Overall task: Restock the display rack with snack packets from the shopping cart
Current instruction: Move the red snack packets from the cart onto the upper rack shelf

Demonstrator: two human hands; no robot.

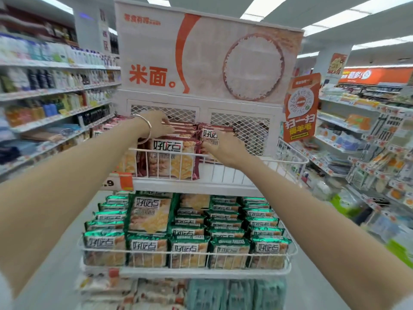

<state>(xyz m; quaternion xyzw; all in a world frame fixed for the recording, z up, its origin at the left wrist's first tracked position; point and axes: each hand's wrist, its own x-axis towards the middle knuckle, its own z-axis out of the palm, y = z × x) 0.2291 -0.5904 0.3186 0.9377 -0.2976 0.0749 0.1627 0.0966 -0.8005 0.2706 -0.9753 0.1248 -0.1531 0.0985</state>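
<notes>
— Lower tier?
— Green packets [185, 249] fill the lower basket [293, 250].
— Upper tier of the display rack [201, 189]?
— Maroon packets [172, 162] stand at the left of the upper basket [268, 162]. The left hand [159, 123] curls its fingers over their back row. The right hand [223, 149] grips one maroon packet [211, 136] just beside them. A rice sign [207, 57] stands behind.

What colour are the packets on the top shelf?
The packets are dark red with a white label, seen in the head view.
</notes>
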